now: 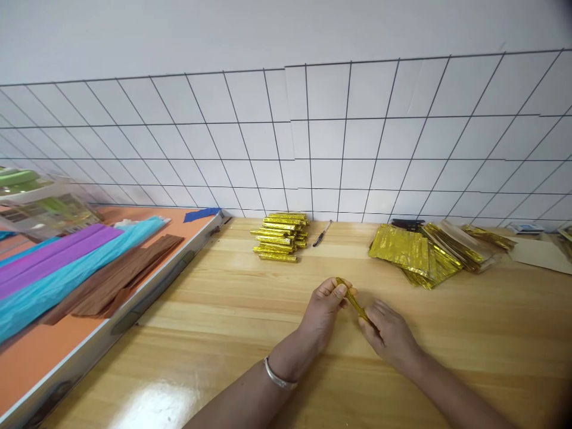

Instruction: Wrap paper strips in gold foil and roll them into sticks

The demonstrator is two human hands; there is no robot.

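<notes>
Gold foil roll (355, 304), in the head view, slants just right of the centre of the frame, raised over the wooden counter (214, 322). The two hands are apart from each other but both clamped on it: the left hand (328, 301) pinches its upper end between thumb and fingers, and the right hand (393, 333) grips its lower end. A silver bracelet (279, 375) circles the left wrist.

At the left edge of the frame stands a clear container (49, 208) with a green lid (18, 177); something greenish shows through its wall, too blurred to name, and any print on its side cannot be read. It rests on an orange board (40, 369) with a pale edge, beside purple paper (58, 256), turquoise paper (89, 271) and brown paper (129, 280). A blue piece (201, 214) lies near the board's far corner.

Above the hands, a pile of gold rolls (280, 237) sits near the wall (330, 137), with a pen (322, 234) just to its right. At the right, gold sheets (402, 249) lie in overlapping stacks beside a black object (407, 224). Farther right are beige paper (543, 253) and a small card (526, 229), its markings too small to read.
</notes>
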